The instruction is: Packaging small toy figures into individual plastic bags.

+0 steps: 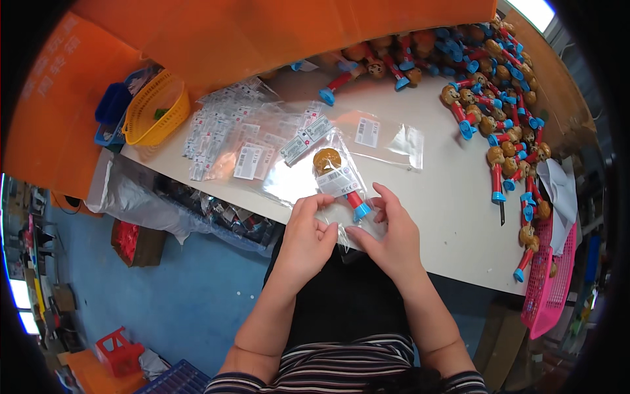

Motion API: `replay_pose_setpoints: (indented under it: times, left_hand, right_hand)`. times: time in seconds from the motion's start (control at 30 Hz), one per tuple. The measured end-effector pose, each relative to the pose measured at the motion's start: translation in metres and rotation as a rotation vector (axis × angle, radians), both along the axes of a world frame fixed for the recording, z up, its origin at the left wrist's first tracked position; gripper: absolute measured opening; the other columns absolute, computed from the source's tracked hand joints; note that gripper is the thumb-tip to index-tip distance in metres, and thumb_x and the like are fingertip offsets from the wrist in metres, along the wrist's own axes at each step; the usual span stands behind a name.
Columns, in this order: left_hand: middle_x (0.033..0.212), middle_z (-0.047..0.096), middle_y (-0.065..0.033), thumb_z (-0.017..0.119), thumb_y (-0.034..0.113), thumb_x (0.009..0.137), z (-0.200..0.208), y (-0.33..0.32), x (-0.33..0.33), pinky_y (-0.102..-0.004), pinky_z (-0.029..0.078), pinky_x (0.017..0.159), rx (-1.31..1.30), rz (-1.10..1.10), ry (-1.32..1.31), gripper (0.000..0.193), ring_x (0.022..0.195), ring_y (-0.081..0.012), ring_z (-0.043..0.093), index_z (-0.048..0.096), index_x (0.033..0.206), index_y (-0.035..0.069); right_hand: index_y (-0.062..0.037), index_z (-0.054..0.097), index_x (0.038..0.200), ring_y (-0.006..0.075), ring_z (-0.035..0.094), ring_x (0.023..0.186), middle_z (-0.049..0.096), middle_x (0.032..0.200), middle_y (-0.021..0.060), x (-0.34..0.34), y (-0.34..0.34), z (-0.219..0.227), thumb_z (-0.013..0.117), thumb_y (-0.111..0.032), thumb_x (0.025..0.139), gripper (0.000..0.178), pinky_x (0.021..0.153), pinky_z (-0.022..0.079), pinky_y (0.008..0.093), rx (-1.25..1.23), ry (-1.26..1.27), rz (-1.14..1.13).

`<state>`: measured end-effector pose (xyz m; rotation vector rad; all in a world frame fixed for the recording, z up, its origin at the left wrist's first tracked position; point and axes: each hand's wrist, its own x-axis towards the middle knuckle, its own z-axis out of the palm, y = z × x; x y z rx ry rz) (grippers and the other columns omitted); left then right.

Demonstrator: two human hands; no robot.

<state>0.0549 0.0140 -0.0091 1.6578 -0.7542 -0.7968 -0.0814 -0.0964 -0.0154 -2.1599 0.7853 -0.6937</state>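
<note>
Pinching a clear bag [350,167], left hand [308,230] and right hand [396,240] flank the blue base [361,211] of the toy [354,198] inside; its long axis runs from 5 to 11 o'clock, brown head [327,159] at 11.

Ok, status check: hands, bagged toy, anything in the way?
Left hand gripping near end of clear bag; right hand opposite, grip unclear. Toy inside, blue base nearest hands. Nothing seen blocking; flat bags beyond, leftward.

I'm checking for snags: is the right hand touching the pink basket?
Apart: the head view plainly shows white tabletop between the right hand and the pink basket.
</note>
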Motion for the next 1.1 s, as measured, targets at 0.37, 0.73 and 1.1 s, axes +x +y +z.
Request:
replay_pose_setpoints:
  times: [0.37,0.73,1.1]
  left_hand:
    - [0.121,0.052,-0.0107,0.058,-0.009,0.087,0.004,-0.002,0.002,-0.0175,0.048,0.063,-0.112,0.011,0.132,0.04,0.076,-0.0042,0.057,0.048,0.125,-0.005]
    - [0.12,0.053,-0.0118,0.061,-0.006,0.085,-0.005,-0.002,0.006,-0.0205,0.047,0.062,-0.009,0.2,-0.236,0.032,0.073,-0.0082,0.057,0.056,0.116,-0.003]
    - [0.092,0.063,-0.0093,0.074,0.003,0.074,-0.006,-0.009,-0.043,-0.0381,0.049,0.076,-0.301,-0.097,-0.804,0.018,0.086,-0.0288,0.06,0.068,0.091,0.002]
  right_hand:
    - [-0.0055,0.057,0.122,0.018,0.057,0.068,0.063,0.091,0.008,0.012,0.004,-0.016,0.084,-0.015,0.073,0.057,0.061,0.049,0.0281,-0.23,-0.056,-0.082]
    - [0.0026,0.057,0.122,0.0076,0.059,0.077,0.063,0.095,0.0051,-0.01,-0.013,0.005,0.075,0.003,0.079,0.046,0.07,0.051,0.0205,0.501,-0.092,0.009]
    - [0.0066,0.055,0.115,0.0144,0.068,0.078,0.07,0.09,0.0132,-0.026,-0.03,0.005,0.064,0.002,0.089,0.028,0.069,0.056,0.0239,1.079,-0.213,0.039]
